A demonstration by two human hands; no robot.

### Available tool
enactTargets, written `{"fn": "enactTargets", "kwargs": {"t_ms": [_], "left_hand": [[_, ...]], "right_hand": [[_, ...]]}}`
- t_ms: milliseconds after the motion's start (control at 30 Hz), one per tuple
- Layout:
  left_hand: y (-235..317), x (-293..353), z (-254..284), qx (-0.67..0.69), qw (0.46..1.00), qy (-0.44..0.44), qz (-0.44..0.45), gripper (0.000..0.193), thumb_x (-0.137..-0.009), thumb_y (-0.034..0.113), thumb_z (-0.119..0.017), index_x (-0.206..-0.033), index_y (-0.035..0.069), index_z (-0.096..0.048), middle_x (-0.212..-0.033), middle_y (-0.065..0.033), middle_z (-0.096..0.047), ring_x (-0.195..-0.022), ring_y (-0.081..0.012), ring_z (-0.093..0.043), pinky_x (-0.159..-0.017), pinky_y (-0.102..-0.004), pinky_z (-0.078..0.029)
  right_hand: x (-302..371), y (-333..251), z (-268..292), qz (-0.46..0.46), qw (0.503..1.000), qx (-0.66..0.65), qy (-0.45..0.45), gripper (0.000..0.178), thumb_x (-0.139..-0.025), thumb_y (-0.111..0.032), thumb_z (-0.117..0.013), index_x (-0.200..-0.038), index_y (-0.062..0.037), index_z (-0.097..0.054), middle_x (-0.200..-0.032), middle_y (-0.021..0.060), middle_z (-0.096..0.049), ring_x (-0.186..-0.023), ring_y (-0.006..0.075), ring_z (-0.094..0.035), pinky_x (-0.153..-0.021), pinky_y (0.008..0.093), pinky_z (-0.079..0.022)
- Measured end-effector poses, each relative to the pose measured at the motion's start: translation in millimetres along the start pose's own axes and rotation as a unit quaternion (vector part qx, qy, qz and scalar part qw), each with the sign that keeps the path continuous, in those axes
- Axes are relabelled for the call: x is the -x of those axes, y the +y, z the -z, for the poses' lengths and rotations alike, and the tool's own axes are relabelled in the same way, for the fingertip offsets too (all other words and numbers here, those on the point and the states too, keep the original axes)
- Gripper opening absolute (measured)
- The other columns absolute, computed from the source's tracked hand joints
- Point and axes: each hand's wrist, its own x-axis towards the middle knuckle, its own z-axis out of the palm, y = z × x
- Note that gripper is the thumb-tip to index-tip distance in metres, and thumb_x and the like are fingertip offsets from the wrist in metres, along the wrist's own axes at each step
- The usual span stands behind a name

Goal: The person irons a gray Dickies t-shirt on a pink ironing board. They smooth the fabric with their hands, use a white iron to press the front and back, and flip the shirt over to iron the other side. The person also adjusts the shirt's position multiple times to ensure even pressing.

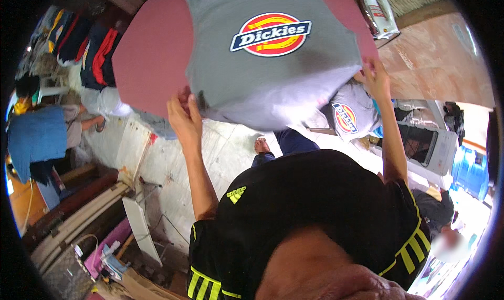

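Note:
A grey T-shirt [247, 74] with an oval red, yellow and blue print lies on a dark red table [152, 58] in front of me. My left hand [185, 116] grips its lower left corner at the table's near edge. My right hand [375, 77] holds the shirt's lower right edge. The shirt's hem hangs a little over the table edge between my hands.
More grey printed shirts [349, 113] lie below the table at right. An iron [377, 11] stands at the far right of the table. Folded dark clothes [89, 48] lie stacked at left, near a seated person in blue [37, 137]. White crates [430, 148] stand at right.

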Motion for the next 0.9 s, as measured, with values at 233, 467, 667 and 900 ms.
{"fn": "enactTargets", "kwargs": {"t_ms": [233, 467, 667, 900], "left_hand": [[-21.3, -67.1, -55.1, 0.053, 0.996, -0.021, 0.074, 0.023, -0.091, 0.013, -0.065, -0.108, -0.003, -0.068, -0.089, -0.0182, -0.070, -0.076, -0.0219, -0.067, -0.072, -0.0341, -0.052], [-46.4, -75.1, -41.0, 0.094, 0.977, -0.072, 0.177, 0.015, -0.088, 0.004, -0.068, -0.102, -0.001, -0.068, -0.085, -0.0084, -0.070, -0.075, -0.0124, -0.061, -0.070, -0.0283, -0.049], [-39.3, -77.9, -41.3, 0.012, 0.992, -0.046, 0.117, 0.018, -0.086, 0.007, -0.070, -0.102, -0.001, -0.069, -0.092, -0.0104, -0.069, -0.077, -0.0192, -0.066, -0.073, -0.0319, -0.053], [20.6, -195.7, -101.1, -0.128, 0.983, -0.055, -0.120, 0.042, -0.089, 0.032, -0.068, -0.123, 0.008, -0.062, -0.127, -0.0169, -0.055, -0.123, -0.0347, -0.049, -0.100, -0.0483, -0.040]], "right_hand": [[-93.3, 34.7, -52.9, 0.015, 0.997, 0.073, 0.025, 0.031, -0.092, -0.028, -0.063, -0.108, -0.0012, -0.065, -0.101, 0.0234, -0.067, -0.092, 0.0409, -0.065, -0.077, 0.0469, -0.050], [-107.5, 39.0, -43.6, -0.069, 0.995, -0.027, -0.065, 0.028, -0.084, -0.019, -0.073, -0.106, -0.0015, -0.068, -0.092, 0.0180, -0.070, -0.081, 0.0297, -0.069, -0.072, 0.0380, -0.053], [-131.4, 62.3, -44.0, -0.035, 0.987, -0.090, -0.130, 0.030, -0.081, -0.014, -0.075, -0.106, -0.0007, -0.066, -0.088, 0.0144, -0.070, -0.082, 0.0236, -0.069, -0.074, 0.0352, -0.053], [-234.4, 35.6, -103.3, 0.070, 0.997, 0.010, -0.006, 0.051, -0.085, -0.032, -0.073, -0.123, -0.0024, -0.057, -0.114, 0.0187, -0.065, -0.103, 0.0349, -0.062, -0.088, 0.0427, -0.050]]}}
